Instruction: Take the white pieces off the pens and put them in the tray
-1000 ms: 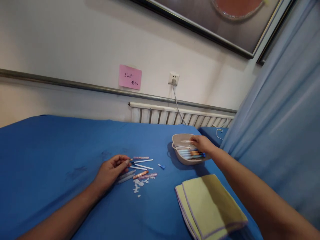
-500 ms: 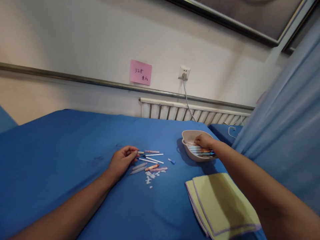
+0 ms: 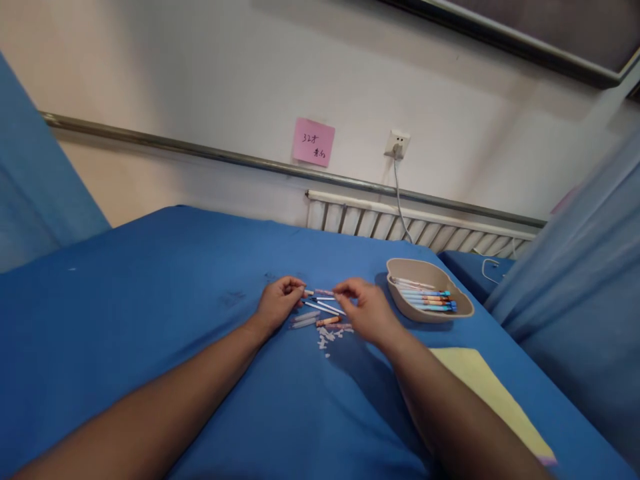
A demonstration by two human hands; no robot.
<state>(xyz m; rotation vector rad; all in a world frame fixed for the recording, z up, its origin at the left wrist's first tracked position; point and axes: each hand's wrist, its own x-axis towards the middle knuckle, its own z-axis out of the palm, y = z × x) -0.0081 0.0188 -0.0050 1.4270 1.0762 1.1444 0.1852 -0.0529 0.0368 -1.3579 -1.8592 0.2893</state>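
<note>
L hand (image 3: 280, 305): grip pinched on small pale stub (image 3: 309, 293), free end twd R hand (image 3: 369, 312), whose fingers curl; can't tell if that grip holds anything. Btwn hands, on blue cloth (image 3: 250, 413): slim straight white rods (image 3: 327, 307), axes approx L–R. Nearer: orange barrel (image 3: 329, 321), flat white flakes (image 3: 324, 339). R: rounded beige tub (image 3: 425, 315) w/ pens (image 3: 425, 300).

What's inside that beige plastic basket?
The beige plastic basket holds slim pens: pale ones toward the back, light-blue and orange-patterned ones nearer the front. Whatever lies beneath them is covered, so I can't tell.
</note>
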